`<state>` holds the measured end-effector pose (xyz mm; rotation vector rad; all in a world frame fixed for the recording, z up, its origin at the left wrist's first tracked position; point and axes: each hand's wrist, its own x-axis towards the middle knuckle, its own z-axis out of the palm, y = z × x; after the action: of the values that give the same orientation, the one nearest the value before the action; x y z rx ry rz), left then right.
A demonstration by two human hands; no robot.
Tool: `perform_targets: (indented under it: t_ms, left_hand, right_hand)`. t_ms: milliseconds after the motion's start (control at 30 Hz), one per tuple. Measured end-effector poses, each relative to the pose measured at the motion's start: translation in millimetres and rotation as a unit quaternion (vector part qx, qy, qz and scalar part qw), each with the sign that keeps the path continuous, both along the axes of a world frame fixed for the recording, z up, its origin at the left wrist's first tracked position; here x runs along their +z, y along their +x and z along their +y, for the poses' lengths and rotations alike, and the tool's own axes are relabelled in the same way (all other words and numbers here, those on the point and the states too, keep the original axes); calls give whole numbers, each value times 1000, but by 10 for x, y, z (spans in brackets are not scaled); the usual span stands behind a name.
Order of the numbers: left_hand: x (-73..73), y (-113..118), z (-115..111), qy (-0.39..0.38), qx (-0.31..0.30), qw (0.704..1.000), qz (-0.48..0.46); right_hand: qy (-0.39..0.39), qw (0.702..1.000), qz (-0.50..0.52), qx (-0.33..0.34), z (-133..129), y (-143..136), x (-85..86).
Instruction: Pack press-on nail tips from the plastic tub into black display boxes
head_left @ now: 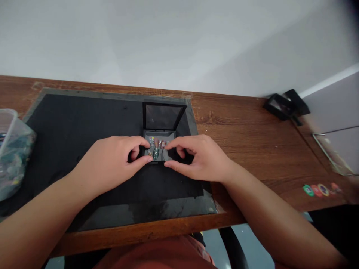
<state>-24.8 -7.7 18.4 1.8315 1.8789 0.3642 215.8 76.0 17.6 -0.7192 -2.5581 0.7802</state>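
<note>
A small black case lies on the black mat with its clear, black-framed lid raised at the back. Inside sit several decorated nail tips, one dark green with a white star. My left hand is at the case's left side, thumb and forefinger apart at its edge and the nail tips there. From the right, my right hand reaches the case with thumb and forefinger apart, fingertips by the nail tips and the front edge. Nothing is visibly held up in either hand.
A clear plastic tub of small packets stands at the far left on the mat. Black boxes lie at the back right of the wooden table. Round stickers are near its right front edge.
</note>
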Motion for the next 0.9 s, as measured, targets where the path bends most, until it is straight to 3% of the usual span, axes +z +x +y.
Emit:
perform_targets:
  t_ms: [367, 700, 900]
  left_hand:
    - [-37, 36, -30, 11, -15, 1000, -7]
    - [72, 78, -52, -5, -40, 999, 24]
    - [55, 75, -42, -3, -53, 999, 10]
  right_hand:
    - [-2, 1000, -31, -3, -2, -11, -48]
    - [-11, 999, -50, -9, -17, -10, -31]
    - [-10, 999, -51, -7, -18, -10, -25]
